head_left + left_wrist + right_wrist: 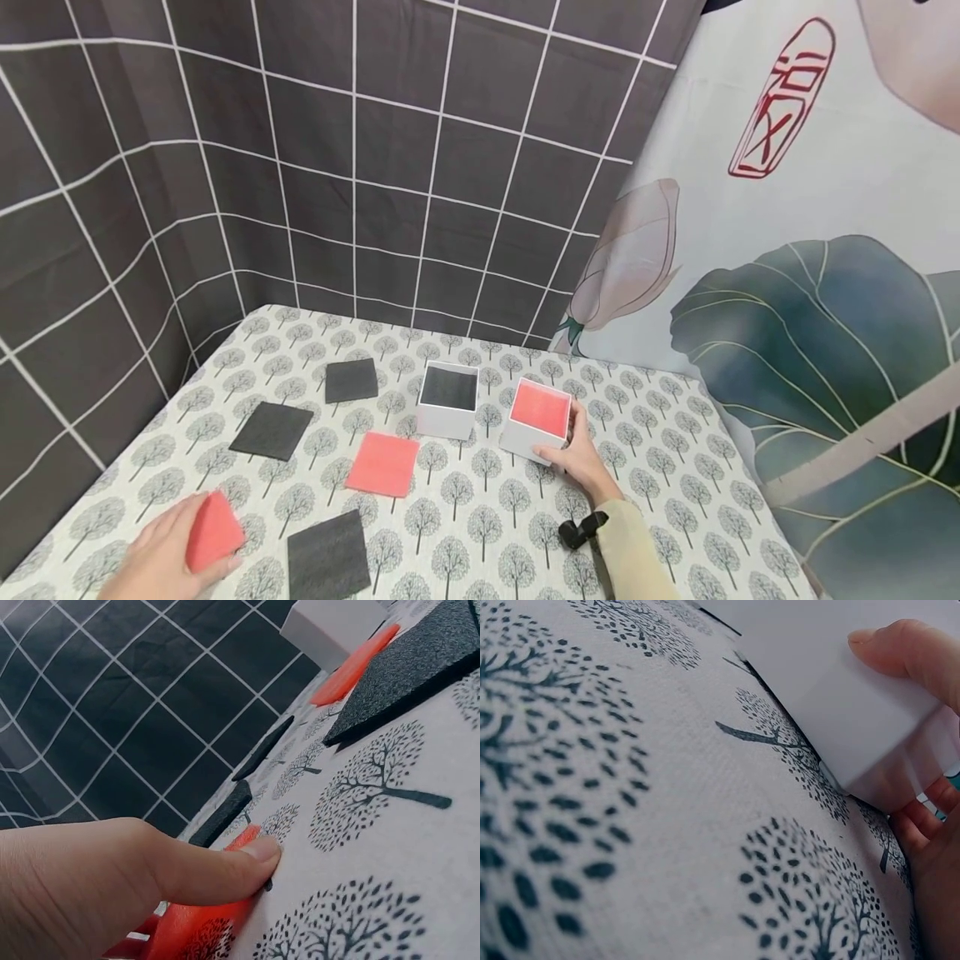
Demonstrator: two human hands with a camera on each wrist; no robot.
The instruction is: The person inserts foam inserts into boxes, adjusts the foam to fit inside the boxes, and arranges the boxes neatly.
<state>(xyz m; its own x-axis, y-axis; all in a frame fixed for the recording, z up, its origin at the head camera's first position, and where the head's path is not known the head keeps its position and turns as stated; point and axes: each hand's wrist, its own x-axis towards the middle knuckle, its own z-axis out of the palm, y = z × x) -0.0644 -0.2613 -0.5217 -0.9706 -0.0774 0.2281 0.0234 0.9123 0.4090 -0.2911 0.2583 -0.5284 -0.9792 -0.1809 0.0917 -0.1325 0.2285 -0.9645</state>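
Observation:
At the near left, my left hand [161,552] pinches a red square sheet [215,527], thumb on one side; in the left wrist view the thumb lies over the red sheet [196,922] close to the cloth, its fingers mostly hidden. My right hand [579,457] grips a white open-topped box [521,440] by its near right corner, thumb on the front wall and fingers round the side. Red material [540,407] shows inside that box. The right wrist view has the white box [840,697] standing on the cloth.
A second white box [444,423] stands left of the gripped one, with dark grey material inside. On the tree-patterned cloth lie a red square [383,464] and dark grey squares [351,381], [272,430], [328,557]. Grid-patterned curtain [390,142] hangs behind.

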